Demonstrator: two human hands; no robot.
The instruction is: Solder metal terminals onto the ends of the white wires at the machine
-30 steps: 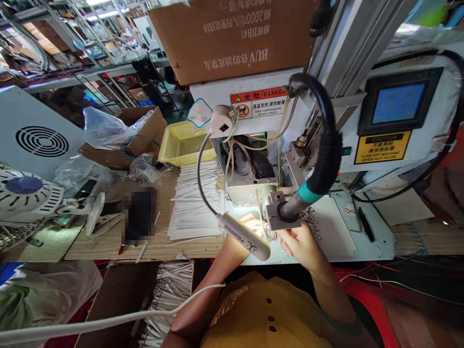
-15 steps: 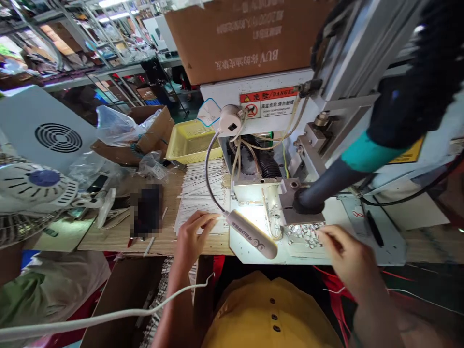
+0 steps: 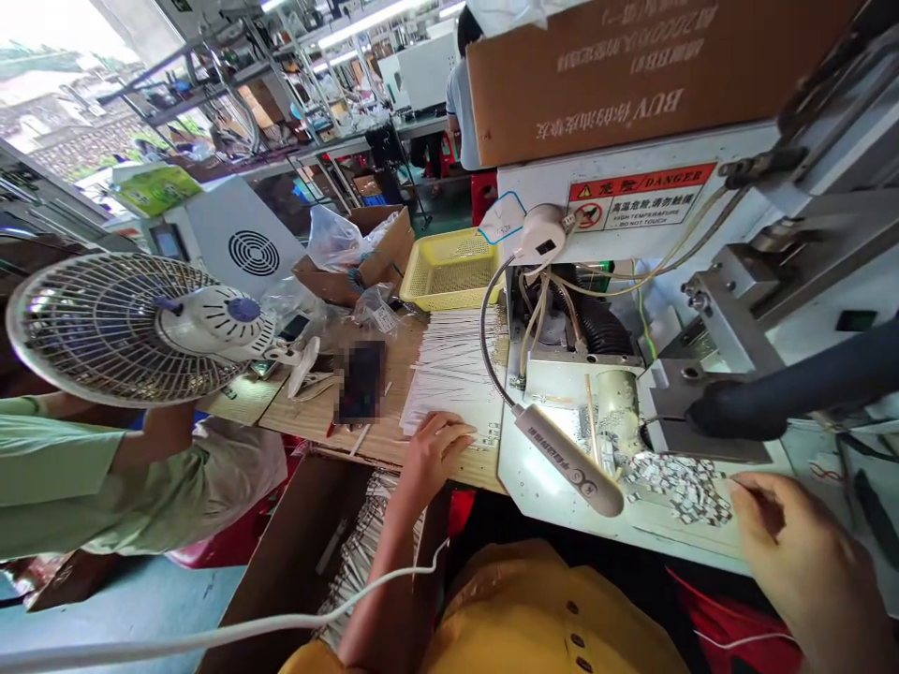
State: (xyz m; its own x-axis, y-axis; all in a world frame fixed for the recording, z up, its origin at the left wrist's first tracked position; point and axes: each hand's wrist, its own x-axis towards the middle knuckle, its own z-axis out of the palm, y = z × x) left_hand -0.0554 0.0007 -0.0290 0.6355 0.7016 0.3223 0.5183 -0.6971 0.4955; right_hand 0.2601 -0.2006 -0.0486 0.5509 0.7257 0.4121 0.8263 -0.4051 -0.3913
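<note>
My left hand (image 3: 436, 447) rests at the near edge of a layer of thin white strips (image 3: 453, 360), its fingers stretched and slightly bent over their ends. No thing shows clearly in it. To the right, my right hand (image 3: 793, 529) is curled, thumb and forefinger brought together beside a pile of small white pieces (image 3: 678, 487). Whatever lies between those fingertips is too small to make out. The pile sits on the pale machine plate (image 3: 554, 496), under the metal press head (image 3: 702, 440). A grey gooseneck lamp (image 3: 568, 463) hangs between my hands, lighting the plate.
A yellow basket (image 3: 449, 271) stands behind the strips. A fan (image 3: 133, 328) and a dark phone-like object (image 3: 361, 379) are to the left. Below the bench edge, a cardboard box (image 3: 281, 552) holds many strips. A white cable (image 3: 281, 608) crosses the foreground. Another person (image 3: 63, 487) sits at far left.
The view has swung left, bringing the fan and the other person into sight. More of the white pieces show beside my right hand. My left hand stays at the strips.
</note>
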